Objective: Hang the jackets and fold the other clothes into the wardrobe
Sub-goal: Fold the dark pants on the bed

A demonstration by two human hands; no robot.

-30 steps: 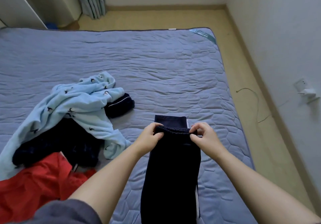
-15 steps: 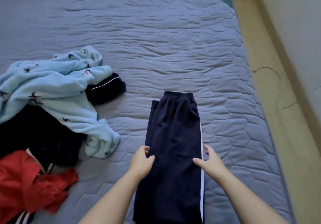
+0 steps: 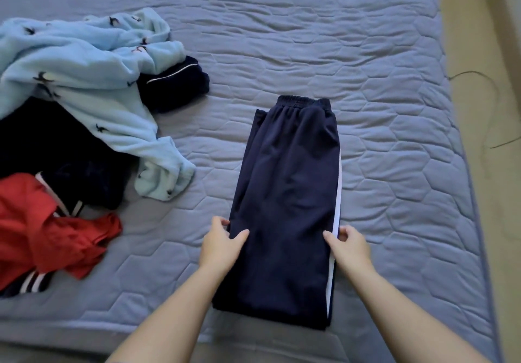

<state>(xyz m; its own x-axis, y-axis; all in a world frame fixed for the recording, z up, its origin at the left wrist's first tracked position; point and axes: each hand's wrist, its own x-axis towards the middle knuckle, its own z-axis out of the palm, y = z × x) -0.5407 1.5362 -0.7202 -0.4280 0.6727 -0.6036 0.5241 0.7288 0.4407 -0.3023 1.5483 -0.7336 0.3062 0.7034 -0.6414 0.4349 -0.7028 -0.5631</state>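
Note:
Navy trousers (image 3: 287, 193) with a white side stripe lie folded lengthwise on the blue quilted mattress (image 3: 380, 109), waistband at the far end. My left hand (image 3: 221, 243) pinches their left edge, thumb on top and fingers under the fabric. At the striped right edge my right hand (image 3: 348, 245) holds the cloth the same way. Both hands grip at about mid-length of the folded trousers.
A heap of clothes lies at the left: a light blue fleece garment (image 3: 84, 80), dark garments (image 3: 64, 159) under it, a small navy piece (image 3: 174, 83), and a red garment (image 3: 48, 233). Bare floor with a thin cable (image 3: 490, 109) runs along the right.
My hands laid the waistband down on the mattress, slid back toward me along the trousers and now grip both side edges. The view tilted downward.

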